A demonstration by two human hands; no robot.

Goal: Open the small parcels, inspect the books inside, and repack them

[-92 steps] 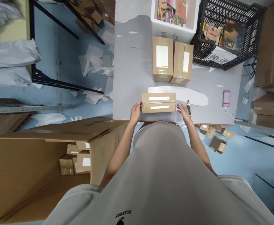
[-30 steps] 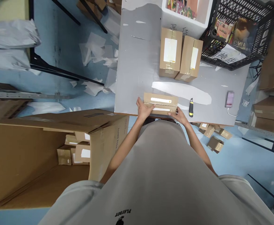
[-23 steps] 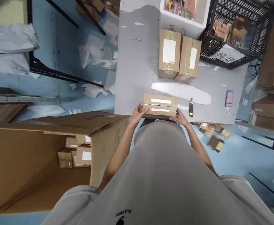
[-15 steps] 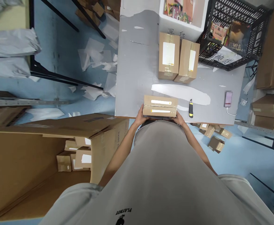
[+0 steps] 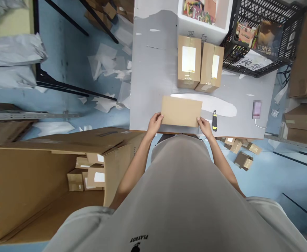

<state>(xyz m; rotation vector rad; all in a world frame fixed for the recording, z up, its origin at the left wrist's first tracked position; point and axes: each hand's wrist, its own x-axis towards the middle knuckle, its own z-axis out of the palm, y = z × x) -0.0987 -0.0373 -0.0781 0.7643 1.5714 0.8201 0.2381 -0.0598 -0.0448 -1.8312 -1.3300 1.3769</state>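
A small brown cardboard box (image 5: 181, 111) shows a plain, unlabelled face near the front edge of the grey table (image 5: 148, 80). My left hand (image 5: 155, 123) grips its left side, thumb and fingers pressed at the lower left corner. At the lower right corner my right hand (image 5: 204, 125) pinches the box in the same way. Just right of my right hand lies a black and yellow utility knife (image 5: 214, 121). Behind the box is a long white patch (image 5: 216, 105) on the tabletop. Two taped boxes with white labels, one left (image 5: 188, 66) and one right (image 5: 211, 70), stand farther back.
A white foam bin (image 5: 203, 29) and a black crate (image 5: 263, 71) with books stand at the back. A phone (image 5: 257, 109) with a cable lies at the right. Left of me is a large open carton (image 5: 33, 182) with boxes inside.
The box has turned, so its two taped, labelled strips no longer show and a plain face does. Both hands have moved slightly up and outward with it.
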